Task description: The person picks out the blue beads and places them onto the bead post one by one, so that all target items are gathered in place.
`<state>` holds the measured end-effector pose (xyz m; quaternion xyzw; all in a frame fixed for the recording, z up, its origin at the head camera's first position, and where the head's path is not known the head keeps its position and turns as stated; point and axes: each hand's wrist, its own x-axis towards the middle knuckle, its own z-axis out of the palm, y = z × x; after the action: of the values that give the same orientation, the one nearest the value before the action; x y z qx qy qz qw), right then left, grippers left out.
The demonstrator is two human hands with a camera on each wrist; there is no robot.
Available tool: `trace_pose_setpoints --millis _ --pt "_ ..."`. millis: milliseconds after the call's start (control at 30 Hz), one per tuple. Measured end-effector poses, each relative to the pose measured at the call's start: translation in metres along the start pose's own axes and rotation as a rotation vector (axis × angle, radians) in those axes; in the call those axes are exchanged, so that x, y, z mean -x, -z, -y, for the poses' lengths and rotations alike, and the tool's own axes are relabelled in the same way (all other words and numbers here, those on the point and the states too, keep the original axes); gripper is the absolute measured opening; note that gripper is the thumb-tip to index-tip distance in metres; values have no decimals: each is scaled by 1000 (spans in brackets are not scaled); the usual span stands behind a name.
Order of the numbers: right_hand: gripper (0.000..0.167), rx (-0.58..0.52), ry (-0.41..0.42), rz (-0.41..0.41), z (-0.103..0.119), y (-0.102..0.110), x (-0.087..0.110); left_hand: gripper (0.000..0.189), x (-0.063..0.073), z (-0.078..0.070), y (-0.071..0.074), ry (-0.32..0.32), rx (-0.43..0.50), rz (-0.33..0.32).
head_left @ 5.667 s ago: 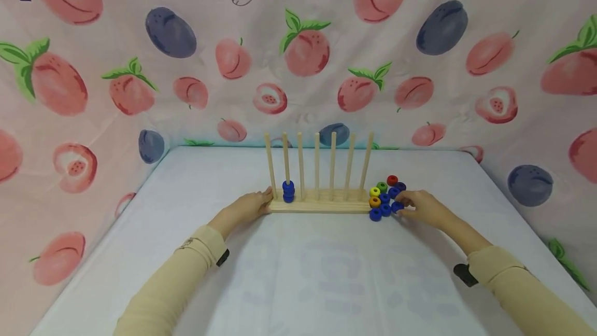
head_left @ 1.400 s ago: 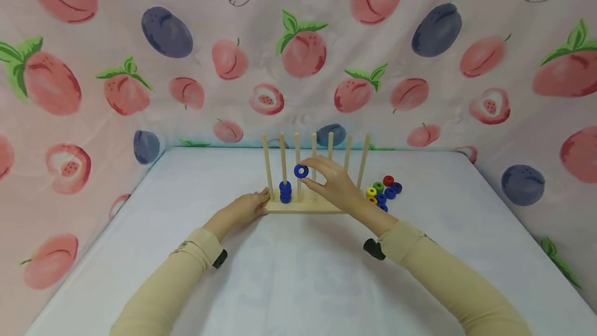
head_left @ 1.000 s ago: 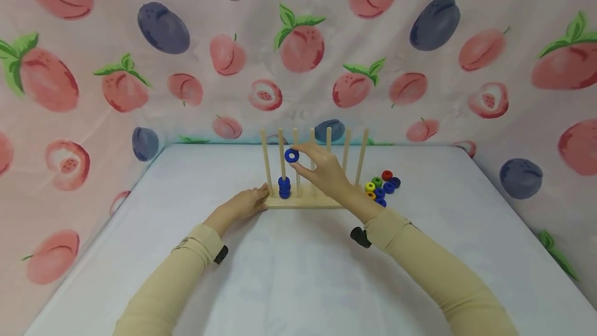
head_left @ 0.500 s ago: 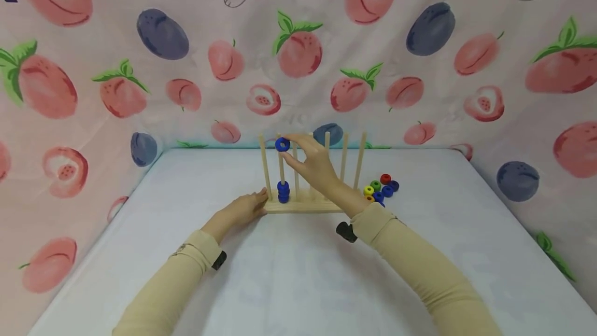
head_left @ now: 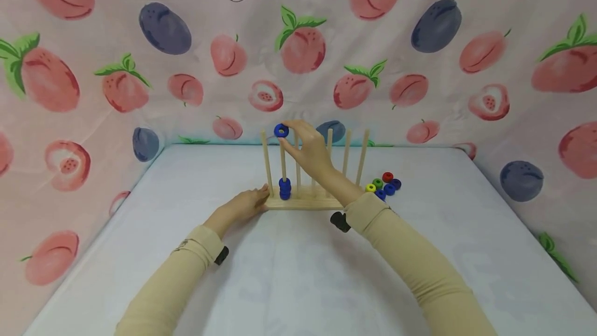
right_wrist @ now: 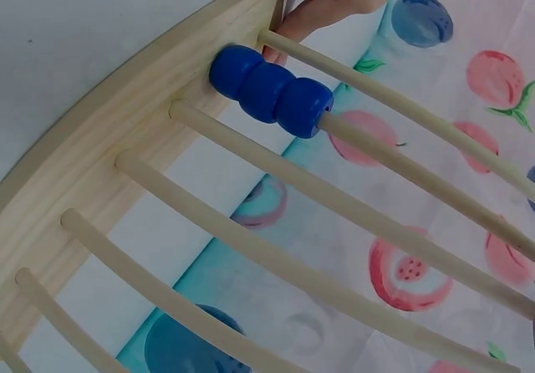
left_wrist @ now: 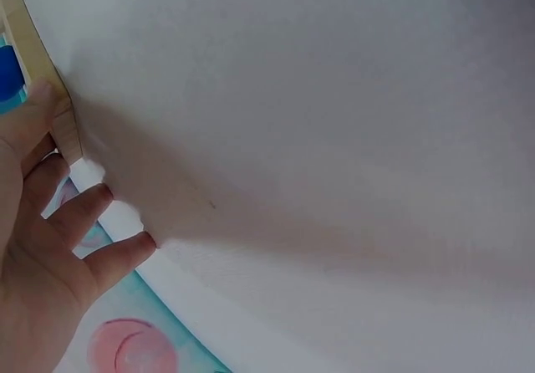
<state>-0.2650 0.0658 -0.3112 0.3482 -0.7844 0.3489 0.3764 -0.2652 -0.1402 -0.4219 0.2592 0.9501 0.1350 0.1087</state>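
On the white table (head_left: pixel 275 279) we see the wooden rack (head_left: pixel 305 204), its long axis running left to right in front of the person and its pegs pointing up. The right hand (head_left: pixel 311 152) is raised in front of the rack, its thumb and a finger pinching one blue bead (head_left: pixel 281 126) at their tips. The left hand (head_left: pixel 242 205) is low at the rack's left end; in the left wrist view we see its thumb and a finger gripping that end, the other fingers spread.

We judge that the second peg (head_left: pixel 283 162) from the left matters most. It stands nearly upright, its long axis vertical, and the right hand is the one nearer its top, the left nearer its foot. Round its foot sits a stack of three blue beads (head_left: pixel 285 189).

The held bead lies to the left of the right hand, level with this peg's top and covering it from the head camera. We cannot tell whether it sits over the tip or just in front. Its hole faces largely toward the head camera, so the bead's axis looks tilted away from the peg's; the right wrist view does not show it.
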Motion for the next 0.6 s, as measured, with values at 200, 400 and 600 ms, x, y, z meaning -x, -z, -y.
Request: trace_pose_setpoints --millis 200,400,600 --pt "32 3 -45 18 0 -1 -1 55 -1 1 0 -14 13 -2" --pt "33 64 -72 47 3 -1 -3 55 -1 2 -2 -26 -2 -1" --pt "35 107 -144 93 7 -2 -12 55 -1 1 0 -15 -5 6"
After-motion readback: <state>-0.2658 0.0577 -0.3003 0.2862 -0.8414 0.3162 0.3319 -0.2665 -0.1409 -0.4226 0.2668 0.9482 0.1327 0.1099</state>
